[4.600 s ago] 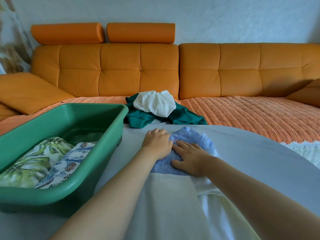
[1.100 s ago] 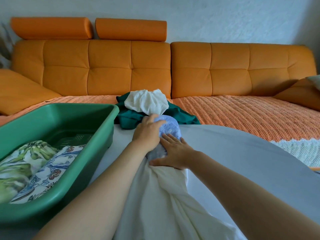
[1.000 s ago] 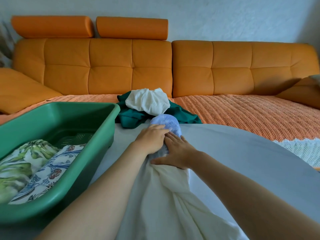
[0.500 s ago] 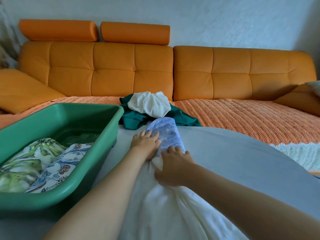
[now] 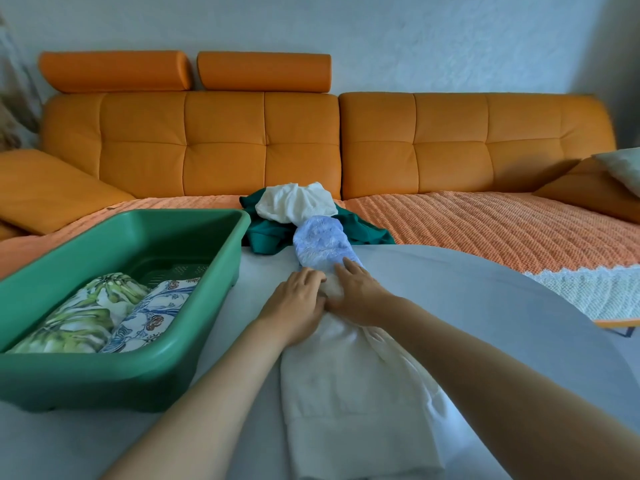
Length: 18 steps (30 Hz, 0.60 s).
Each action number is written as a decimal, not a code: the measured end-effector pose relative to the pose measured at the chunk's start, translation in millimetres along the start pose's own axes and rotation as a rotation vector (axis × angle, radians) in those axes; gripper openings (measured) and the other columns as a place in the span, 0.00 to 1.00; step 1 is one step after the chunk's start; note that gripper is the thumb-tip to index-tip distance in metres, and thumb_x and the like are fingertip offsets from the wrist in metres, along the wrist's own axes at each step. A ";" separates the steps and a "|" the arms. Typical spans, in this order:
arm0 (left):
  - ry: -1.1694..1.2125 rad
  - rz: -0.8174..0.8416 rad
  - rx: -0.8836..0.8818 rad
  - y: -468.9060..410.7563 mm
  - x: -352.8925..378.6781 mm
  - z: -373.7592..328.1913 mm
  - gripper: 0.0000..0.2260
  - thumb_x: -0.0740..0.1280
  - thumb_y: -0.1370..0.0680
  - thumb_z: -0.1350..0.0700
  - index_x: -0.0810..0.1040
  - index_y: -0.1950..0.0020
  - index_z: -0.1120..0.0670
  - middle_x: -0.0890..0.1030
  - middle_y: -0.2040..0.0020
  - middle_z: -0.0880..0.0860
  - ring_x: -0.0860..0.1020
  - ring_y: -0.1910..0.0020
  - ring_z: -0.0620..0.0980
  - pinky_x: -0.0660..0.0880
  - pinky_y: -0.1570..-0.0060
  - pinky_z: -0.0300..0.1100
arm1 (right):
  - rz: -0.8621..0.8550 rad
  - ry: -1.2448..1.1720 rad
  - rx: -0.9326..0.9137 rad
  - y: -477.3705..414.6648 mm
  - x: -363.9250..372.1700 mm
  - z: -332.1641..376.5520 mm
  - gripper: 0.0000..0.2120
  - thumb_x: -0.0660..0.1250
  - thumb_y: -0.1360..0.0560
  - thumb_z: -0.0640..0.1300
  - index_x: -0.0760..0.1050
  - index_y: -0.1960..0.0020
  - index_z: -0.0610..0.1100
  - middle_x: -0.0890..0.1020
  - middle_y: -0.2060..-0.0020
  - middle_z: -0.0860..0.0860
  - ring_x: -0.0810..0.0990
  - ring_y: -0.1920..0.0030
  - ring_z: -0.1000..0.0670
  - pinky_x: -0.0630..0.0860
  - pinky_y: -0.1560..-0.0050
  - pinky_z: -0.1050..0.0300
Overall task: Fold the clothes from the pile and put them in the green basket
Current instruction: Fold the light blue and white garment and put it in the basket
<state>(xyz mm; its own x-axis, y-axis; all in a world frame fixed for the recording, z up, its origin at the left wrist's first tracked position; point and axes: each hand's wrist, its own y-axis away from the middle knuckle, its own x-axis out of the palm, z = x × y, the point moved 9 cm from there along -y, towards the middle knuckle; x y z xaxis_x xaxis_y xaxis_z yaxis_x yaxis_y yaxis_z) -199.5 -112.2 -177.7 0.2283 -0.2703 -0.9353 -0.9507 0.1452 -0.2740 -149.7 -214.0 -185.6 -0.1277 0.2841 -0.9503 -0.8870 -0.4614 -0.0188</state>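
Note:
A long white garment [image 5: 353,403] with a pale blue patterned top end [image 5: 320,244] lies lengthwise on the round grey table [image 5: 485,323], folded into a narrow strip. My left hand [image 5: 294,306] and my right hand [image 5: 360,292] rest side by side on it, where the blue part meets the white, fingers laid over the cloth. The pile [image 5: 298,216], a white piece on a dark green one, sits just beyond the blue end. The green basket [image 5: 114,368] stands at the left, holding a leaf-print fold [image 5: 79,313] and a blue floral fold [image 5: 152,313].
An orange sofa [image 5: 263,147] with a textured orange cover [image 5: 502,230] runs across the back. Orange cushions lie at both ends, a pale pillow [image 5: 623,168] at the far right. A white lace-edged cloth [image 5: 595,289] lies past the table's right edge.
The blue end was bunched under my hands; now it lies stretched out towards the pile. Both hands have slid back towards me along the garment, which has been narrowed into a strip.

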 end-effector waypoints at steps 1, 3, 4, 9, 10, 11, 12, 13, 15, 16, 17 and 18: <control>0.032 -0.001 -0.010 2.9 -2.4 -1.2 0.14 0.60 0.18 0.53 0.69 0.33 0.55 0.70 0.34 0.53 0.69 0.34 0.54 0.67 0.38 0.49 | 0.019 -0.039 0.009 5.6 -3.6 -1.0 0.46 0.63 0.25 0.66 0.48 0.19 0.44 0.50 0.20 0.46 0.47 0.19 0.45 0.55 0.23 0.44; 0.072 0.001 -0.021 8.4 -9.5 -8.0 0.12 0.60 0.17 0.52 0.70 0.36 0.55 0.71 0.36 0.53 0.69 0.35 0.54 0.67 0.38 0.49 | 0.041 -0.083 0.032 21.8 -16.2 -4.0 0.48 0.65 0.24 0.66 0.44 0.18 0.42 0.48 0.19 0.45 0.47 0.20 0.44 0.53 0.22 0.47; 0.080 0.018 -0.026 11.2 -11.2 -12.3 0.11 0.59 0.17 0.51 0.71 0.37 0.54 0.71 0.37 0.52 0.69 0.35 0.53 0.68 0.38 0.49 | 0.043 -0.087 0.048 31.0 -24.2 -6.5 0.48 0.66 0.24 0.65 0.45 0.18 0.42 0.50 0.20 0.44 0.50 0.20 0.43 0.55 0.23 0.47; 0.111 0.218 -0.021 36.7 -10.0 -51.4 0.19 0.60 0.19 0.42 0.72 0.33 0.50 0.70 0.31 0.48 0.67 0.30 0.49 0.67 0.33 0.49 | 0.144 -0.049 0.215 75.6 -42.9 -35.6 0.34 0.67 0.24 0.56 0.62 0.23 0.44 0.69 0.29 0.44 0.71 0.31 0.42 0.71 0.35 0.51; 0.106 0.267 -0.020 43.5 -8.4 -62.0 0.22 0.59 0.20 0.40 0.71 0.30 0.49 0.68 0.30 0.47 0.66 0.29 0.49 0.67 0.32 0.49 | 0.200 -0.022 0.249 83.1 -39.8 -42.4 0.31 0.67 0.24 0.57 0.67 0.27 0.43 0.73 0.32 0.44 0.75 0.35 0.43 0.74 0.39 0.51; 0.080 0.315 -0.012 50.4 -6.0 -72.7 0.25 0.59 0.21 0.37 0.70 0.29 0.48 0.67 0.28 0.47 0.65 0.28 0.50 0.66 0.32 0.49 | 0.254 0.002 0.268 91.0 -36.3 -47.0 0.28 0.67 0.25 0.58 0.72 0.31 0.43 0.77 0.37 0.45 0.79 0.40 0.43 0.76 0.45 0.52; 0.039 0.362 0.001 57.6 -2.7 -82.3 0.27 0.58 0.22 0.35 0.68 0.27 0.47 0.66 0.27 0.48 0.64 0.27 0.51 0.65 0.32 0.49 | 0.304 0.018 0.275 98.3 -32.2 -49.7 0.27 0.67 0.27 0.60 0.75 0.36 0.42 0.79 0.43 0.46 0.81 0.46 0.44 0.77 0.51 0.53; -0.001 0.406 0.016 64.9 1.0 -90.0 0.30 0.58 0.23 0.34 0.66 0.25 0.47 0.65 0.25 0.48 0.63 0.26 0.52 0.64 0.31 0.50 | 0.343 0.029 0.287 105.7 -29.7 -51.8 0.27 0.68 0.29 0.61 0.76 0.38 0.43 0.80 0.47 0.47 0.82 0.50 0.45 0.78 0.54 0.54; -0.023 0.482 0.042 80.5 9.4 -102.7 0.35 0.57 0.24 0.31 0.60 0.21 0.46 0.60 0.22 0.48 0.60 0.24 0.52 0.62 0.29 0.51 | 0.361 0.045 0.309 118.5 -30.9 -54.5 0.25 0.70 0.30 0.59 0.77 0.40 0.43 0.80 0.48 0.48 0.80 0.49 0.46 0.78 0.49 0.52; -0.015 0.517 0.050 88.5 14.5 -107.4 0.36 0.57 0.24 0.31 0.56 0.20 0.46 0.57 0.20 0.48 0.56 0.22 0.52 0.60 0.27 0.51 | 0.341 0.049 0.312 123.3 -34.9 -54.2 0.23 0.71 0.30 0.57 0.78 0.41 0.43 0.80 0.48 0.48 0.80 0.48 0.46 0.78 0.46 0.51; -0.016 0.550 0.056 96.4 20.9 -111.3 0.37 0.57 0.23 0.31 0.52 0.19 0.46 0.53 0.19 0.48 0.52 0.21 0.51 0.56 0.25 0.52 | 0.310 0.050 0.309 127.6 -40.1 -53.3 0.21 0.71 0.30 0.56 0.78 0.43 0.43 0.80 0.48 0.48 0.80 0.49 0.46 0.79 0.45 0.51; -0.031 0.569 0.060 103.3 26.5 -114.1 0.38 0.56 0.22 0.32 0.48 0.18 0.46 0.48 0.18 0.49 0.47 0.20 0.51 0.51 0.23 0.53 | 0.271 0.051 0.300 130.1 -46.3 -51.1 0.19 0.72 0.29 0.55 0.78 0.45 0.43 0.81 0.50 0.48 0.80 0.50 0.47 0.79 0.47 0.52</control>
<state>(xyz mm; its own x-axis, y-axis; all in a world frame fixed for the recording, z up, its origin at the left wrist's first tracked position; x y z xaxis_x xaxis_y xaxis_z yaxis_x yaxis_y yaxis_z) -315.6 -213.0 -205.3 -0.3092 -0.1053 -0.9451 -0.9121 0.3140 0.2634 -236.5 -330.2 -159.9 -0.3591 0.1402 -0.9227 -0.9153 -0.2461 0.3188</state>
